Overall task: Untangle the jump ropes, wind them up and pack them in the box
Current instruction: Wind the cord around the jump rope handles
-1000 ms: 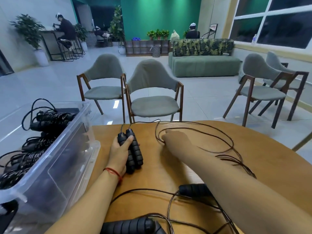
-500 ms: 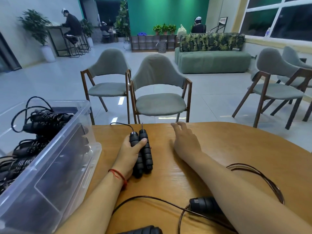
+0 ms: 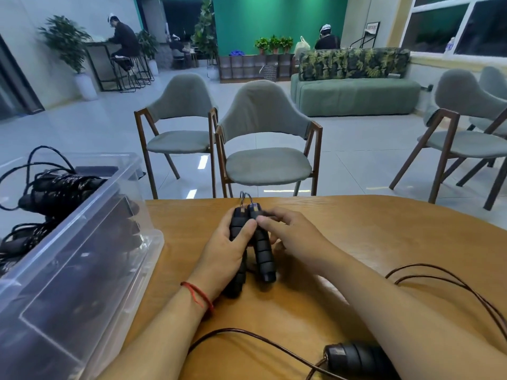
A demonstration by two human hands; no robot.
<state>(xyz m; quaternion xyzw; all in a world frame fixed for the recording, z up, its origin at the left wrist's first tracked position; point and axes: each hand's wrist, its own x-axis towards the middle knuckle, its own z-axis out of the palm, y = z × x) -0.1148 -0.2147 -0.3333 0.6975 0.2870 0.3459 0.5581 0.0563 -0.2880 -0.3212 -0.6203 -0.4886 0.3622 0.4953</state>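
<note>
Two black foam jump rope handles point(image 3: 264, 256) lie side by side on the wooden table point(image 3: 370, 229), their rope ends pointing away from me. My left hand point(image 3: 227, 250) grips them, thumb across the top. My right hand point(image 3: 296, 237) pinches the upper end of the right handle; its fingertips are blurred. A second rope's handle point(image 3: 354, 355) lies at the near edge, partly under my right forearm, and thin dark rope point(image 3: 452, 283) loops on the right. The clear plastic box point(image 3: 115, 204) stands at the left with wound ropes point(image 3: 55, 187) inside.
Grey chairs point(image 3: 266, 160) stand just past the table's far edge, with more at the right. The box lid leans against the box's near side. People sit far off in the room.
My right hand came back from the table's far part to the top of the handles. The large rope loops near the far edge are gone from view. My left hand kept its grip.
</note>
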